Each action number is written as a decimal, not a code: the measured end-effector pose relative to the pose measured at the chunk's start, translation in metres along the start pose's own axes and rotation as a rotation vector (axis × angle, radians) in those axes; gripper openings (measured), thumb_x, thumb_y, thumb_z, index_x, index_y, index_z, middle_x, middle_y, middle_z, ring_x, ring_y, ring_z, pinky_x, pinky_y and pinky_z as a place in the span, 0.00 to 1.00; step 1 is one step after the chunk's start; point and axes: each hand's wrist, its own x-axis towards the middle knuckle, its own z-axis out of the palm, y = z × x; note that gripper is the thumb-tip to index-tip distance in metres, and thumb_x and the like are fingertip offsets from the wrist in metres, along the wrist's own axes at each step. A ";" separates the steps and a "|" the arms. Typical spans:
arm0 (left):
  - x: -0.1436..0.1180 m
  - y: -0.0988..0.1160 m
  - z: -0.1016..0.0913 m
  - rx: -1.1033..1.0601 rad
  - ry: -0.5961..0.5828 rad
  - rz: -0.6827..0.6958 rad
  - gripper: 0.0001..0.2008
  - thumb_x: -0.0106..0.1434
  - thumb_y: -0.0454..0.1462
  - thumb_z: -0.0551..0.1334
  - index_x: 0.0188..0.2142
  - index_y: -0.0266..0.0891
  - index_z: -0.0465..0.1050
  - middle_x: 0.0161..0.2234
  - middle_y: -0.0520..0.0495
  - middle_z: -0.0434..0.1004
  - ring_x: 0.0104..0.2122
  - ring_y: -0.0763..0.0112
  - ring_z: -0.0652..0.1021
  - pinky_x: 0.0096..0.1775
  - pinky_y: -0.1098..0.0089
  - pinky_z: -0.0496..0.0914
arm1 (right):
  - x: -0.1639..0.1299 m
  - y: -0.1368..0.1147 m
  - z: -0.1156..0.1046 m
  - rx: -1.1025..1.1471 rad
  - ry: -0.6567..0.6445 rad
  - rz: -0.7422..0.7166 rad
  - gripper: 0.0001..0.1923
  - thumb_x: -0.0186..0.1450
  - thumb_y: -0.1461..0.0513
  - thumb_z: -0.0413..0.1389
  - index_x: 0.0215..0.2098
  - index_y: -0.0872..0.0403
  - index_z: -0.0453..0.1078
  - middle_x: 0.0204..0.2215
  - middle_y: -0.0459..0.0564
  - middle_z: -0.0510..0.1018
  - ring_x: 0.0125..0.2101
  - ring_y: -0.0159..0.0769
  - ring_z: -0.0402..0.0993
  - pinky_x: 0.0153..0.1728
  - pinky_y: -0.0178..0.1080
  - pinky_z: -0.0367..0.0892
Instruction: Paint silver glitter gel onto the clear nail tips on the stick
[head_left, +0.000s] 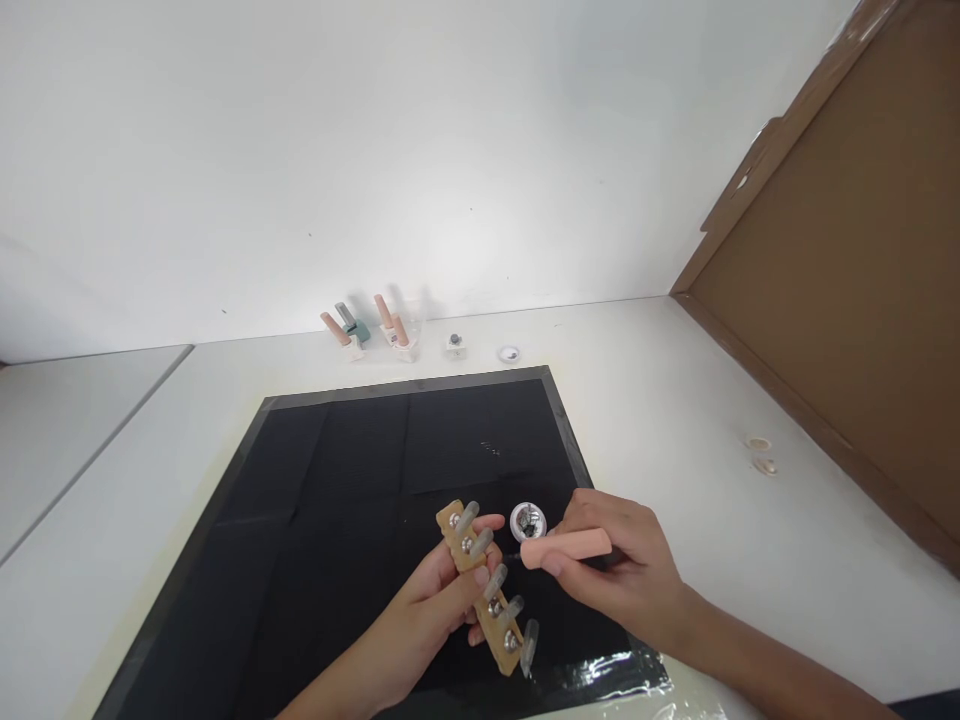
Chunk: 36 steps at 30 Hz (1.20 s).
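Note:
My left hand (pixel 442 595) is closed around a tan nail display stand (pixel 497 640), tilted over the black mat. Several greyish, see-through false nails (pixel 496 582) stick out from silver knobs along it. In my right hand (pixel 626 560) is a peach nail polish brush cap (pixel 566 547), pinched between thumb and fingers. Its thin brush end points left toward the false nails, with a small gap between. Just behind the cap sits a small round white pot (pixel 528 522) with silvery flakes inside.
A black mat (pixel 337 500) with taped edges covers the white table. Along the wall stand several polish bottles (pixel 405 345), an uncapped bottle (pixel 455 347) and a small white lid (pixel 509 354). Two small round pieces (pixel 763 466) lie at right, near a brown cardboard panel (pixel 840 250).

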 end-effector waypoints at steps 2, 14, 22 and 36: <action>0.000 0.000 0.000 0.017 -0.006 0.019 0.21 0.57 0.44 0.65 0.51 0.47 0.70 0.33 0.51 0.64 0.27 0.76 0.66 0.26 0.72 0.58 | -0.001 0.000 0.001 0.091 -0.049 0.049 0.09 0.62 0.61 0.57 0.25 0.54 0.73 0.16 0.45 0.70 0.18 0.29 0.64 0.17 0.31 0.59; 0.003 -0.004 -0.001 0.095 -0.014 0.125 0.19 0.59 0.45 0.63 0.51 0.49 0.70 0.31 0.53 0.62 0.26 0.77 0.63 0.26 0.73 0.59 | -0.002 0.000 0.009 -0.066 -0.044 -0.024 0.09 0.59 0.64 0.57 0.21 0.55 0.69 0.15 0.45 0.69 0.17 0.29 0.62 0.17 0.32 0.57; -0.001 -0.009 -0.002 0.252 0.081 0.176 0.24 0.61 0.47 0.60 0.56 0.49 0.64 0.33 0.51 0.64 0.29 0.73 0.63 0.30 0.71 0.61 | -0.002 0.003 0.003 -0.003 -0.018 0.027 0.09 0.62 0.63 0.57 0.24 0.53 0.74 0.15 0.44 0.69 0.17 0.29 0.64 0.17 0.32 0.58; -0.003 -0.013 -0.005 0.346 0.083 0.198 0.21 0.64 0.45 0.57 0.56 0.49 0.61 0.36 0.50 0.63 0.32 0.71 0.64 0.33 0.68 0.61 | -0.001 0.010 0.004 -0.038 -0.046 0.103 0.10 0.61 0.64 0.57 0.23 0.55 0.75 0.16 0.45 0.68 0.18 0.29 0.62 0.19 0.33 0.56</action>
